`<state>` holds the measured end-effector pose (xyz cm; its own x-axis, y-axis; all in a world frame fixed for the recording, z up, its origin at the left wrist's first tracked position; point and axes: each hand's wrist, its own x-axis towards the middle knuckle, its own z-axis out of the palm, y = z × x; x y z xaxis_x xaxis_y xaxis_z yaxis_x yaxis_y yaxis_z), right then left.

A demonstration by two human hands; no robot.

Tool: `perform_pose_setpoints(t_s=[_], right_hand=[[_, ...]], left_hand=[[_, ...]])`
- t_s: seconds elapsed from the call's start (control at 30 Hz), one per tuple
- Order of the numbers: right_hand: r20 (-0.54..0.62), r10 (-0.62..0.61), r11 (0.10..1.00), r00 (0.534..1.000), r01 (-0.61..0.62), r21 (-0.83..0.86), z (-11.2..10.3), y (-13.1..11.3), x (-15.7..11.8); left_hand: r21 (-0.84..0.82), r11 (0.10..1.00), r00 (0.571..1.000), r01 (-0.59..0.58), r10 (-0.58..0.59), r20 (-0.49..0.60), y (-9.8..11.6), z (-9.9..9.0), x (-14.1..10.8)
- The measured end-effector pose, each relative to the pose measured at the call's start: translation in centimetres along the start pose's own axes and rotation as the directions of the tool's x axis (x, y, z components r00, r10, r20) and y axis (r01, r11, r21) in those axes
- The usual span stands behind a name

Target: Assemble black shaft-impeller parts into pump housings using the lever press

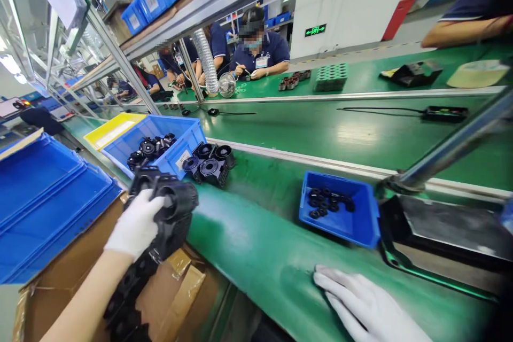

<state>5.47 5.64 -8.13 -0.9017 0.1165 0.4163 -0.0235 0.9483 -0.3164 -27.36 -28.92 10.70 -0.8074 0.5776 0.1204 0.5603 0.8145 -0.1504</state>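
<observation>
Black parts (178,206) gripped in left hand (136,223), well apart from open right hand (363,302)

Left hand (134,227) white-gloved to wrist (119,255) (forearm (86,296) bare); right hand (364,299) in matching plain white.

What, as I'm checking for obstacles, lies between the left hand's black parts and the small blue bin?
In the head view: bare green worktop between the left hand, holding black parts, and the small blue bin; more black housings stand farther back.

left hand (135,224): gripping black housings (179,202) | right hand (363,299): over green mat (248,240)
</observation>
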Motion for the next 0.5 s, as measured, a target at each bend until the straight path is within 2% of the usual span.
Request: perform_pose_setpoints(t_s=[0.03, 0.07, 0.13, 0.2, 0.33, 0.43, 0.5], right_hand=[[-0.014, -0.007, 1.0, 1.0, 0.007, -0.002, 0.0, 0.1, -0.1], [-0.021, -0.015, 1.0, 1.0, 0.015, -0.004, 0.0, 0.1, -0.2], [-0.019, -0.037, 0.999, 0.999, 0.037, 0.002, 0.1, 0.3, -0.3], [-0.013, -0.054, 0.998, 0.998, 0.055, 0.017, 0.1, 0.5, -0.4], [-0.043, -0.059, 0.998, 0.997, 0.06, 0.035, 0.0, 0.4, -0.3], [-0.058, -0.057, 0.998, 0.997, 0.059, 0.038, -0.3, 0.2, -0.2], [-0.046, -0.056, 0.998, 0.997, 0.058, 0.039, -0.5, 0.1, -0.1]], left_hand=[[0.005, 0.998, 0.99, -0.06, 0.059, 0.132, 1.7, 0.6, 1.8], [0.001, 0.995, 0.978, -0.099, 0.097, 0.186, 3.0, 1.4, 3.4], [-0.006, 0.988, 0.95, -0.154, 0.15, 0.275, 4.5, 3.2, 6.1], [-0.015, 0.983, 0.935, -0.184, 0.18, 0.305, 4.9, 4.8, 8.3], [-0.044, 0.976, 0.938, -0.213, 0.217, 0.271, 4.4, 6.1, 11.3], [-0.093, 0.966, 0.949, -0.243, 0.257, 0.184, 4.3, 5.7, 12.3], [-0.139, 0.954, 0.956, -0.267, 0.28, 0.086, 4.3, 5.1, 12.2]])
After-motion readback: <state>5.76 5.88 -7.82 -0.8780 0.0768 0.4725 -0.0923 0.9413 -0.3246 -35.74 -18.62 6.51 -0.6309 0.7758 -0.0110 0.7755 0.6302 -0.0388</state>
